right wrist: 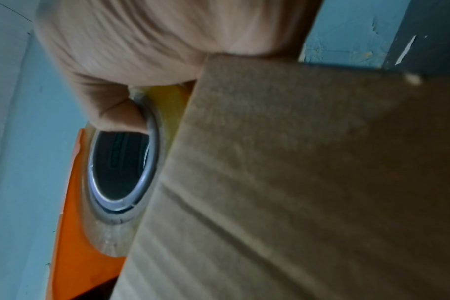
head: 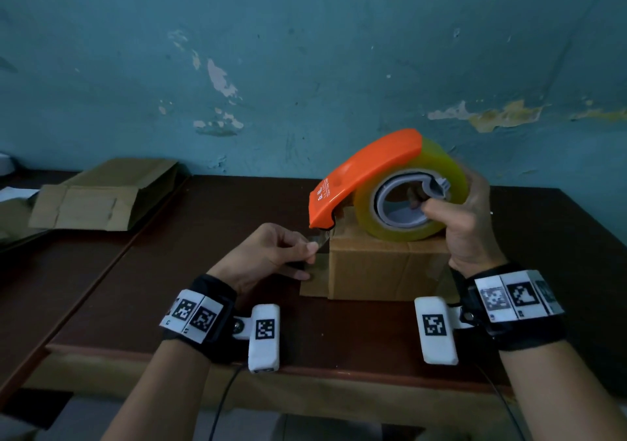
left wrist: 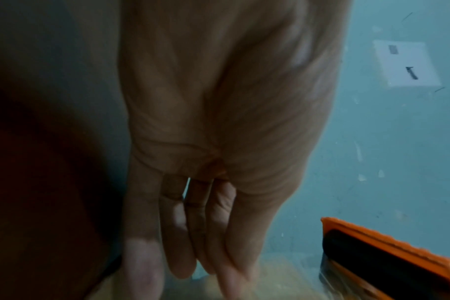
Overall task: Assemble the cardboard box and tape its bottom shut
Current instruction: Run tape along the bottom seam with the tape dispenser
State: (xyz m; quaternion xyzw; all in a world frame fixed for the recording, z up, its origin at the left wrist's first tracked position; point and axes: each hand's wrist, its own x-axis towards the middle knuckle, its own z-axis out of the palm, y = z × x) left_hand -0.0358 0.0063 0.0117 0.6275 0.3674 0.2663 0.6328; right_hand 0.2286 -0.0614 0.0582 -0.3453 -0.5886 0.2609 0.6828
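A small brown cardboard box [head: 383,267] stands on the dark table [head: 203,271], its closed flaps facing up. My right hand [head: 461,216] grips an orange tape dispenser [head: 369,172] with a yellowish clear roll [head: 437,172], thumb inside the grey core, and holds it on top of the box. My left hand [head: 271,254] pinches the free tape end [head: 320,237] just below the dispenser's mouth, at the box's left top edge. In the right wrist view the box wall [right wrist: 295,182] fills the frame beside the roll's core [right wrist: 123,172]. The left wrist view shows my fingers [left wrist: 183,233] and the dispenser's orange edge [left wrist: 388,257].
Flattened cardboard boxes [head: 101,196] lie on the neighbouring table at the far left. A peeling blue wall [head: 305,67] rises right behind the table. A loose flap [head: 314,288] sticks out at the box's lower left. A white paper [left wrist: 406,63] hangs on the wall.
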